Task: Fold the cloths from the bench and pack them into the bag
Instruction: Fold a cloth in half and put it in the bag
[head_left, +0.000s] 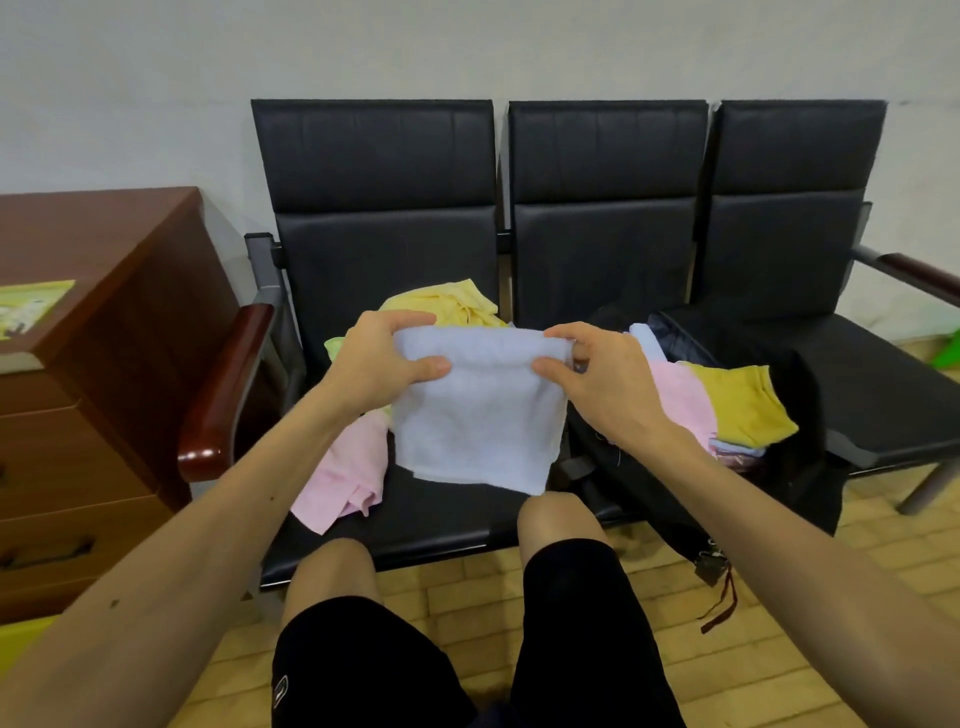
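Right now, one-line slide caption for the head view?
Left hand and right hand pinch a pale blue cloth above the bench, black bag alongside.

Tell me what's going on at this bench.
A person is partway through folding. The left hand and right hand pinch the top corners of a pale blue cloth, holding it up over the bench seat. A pink cloth and a yellow cloth lie loose on the seat. The black bag beside them is open, with a folded pink cloth and a mustard cloth on top inside.
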